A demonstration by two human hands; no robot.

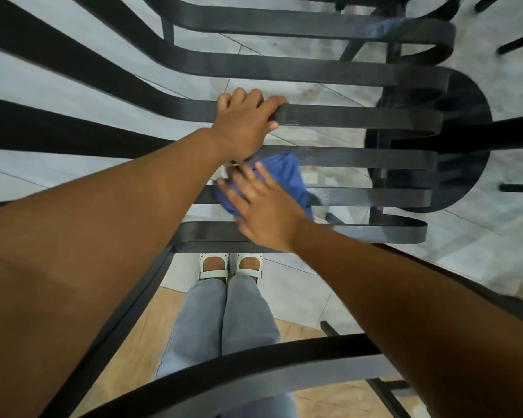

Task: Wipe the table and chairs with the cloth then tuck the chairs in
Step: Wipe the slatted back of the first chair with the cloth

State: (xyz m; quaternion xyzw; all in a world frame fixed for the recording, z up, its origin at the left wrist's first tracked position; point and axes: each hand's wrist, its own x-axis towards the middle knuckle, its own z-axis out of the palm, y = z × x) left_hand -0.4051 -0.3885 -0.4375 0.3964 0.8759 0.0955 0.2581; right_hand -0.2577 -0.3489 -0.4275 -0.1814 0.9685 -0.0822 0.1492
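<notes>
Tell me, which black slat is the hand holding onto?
The left hand grips the slat just beyond the blue cloth. The right hand presses that cloth flat on the nearer slats instead.

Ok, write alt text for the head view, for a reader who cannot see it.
Seen from above, the right hand presses a blue cloth flat onto a black slatted chair, while the left hand grips a slat further out. Below, through the slats, are the person's jeans, white shoes and a pale tiled floor.
</notes>
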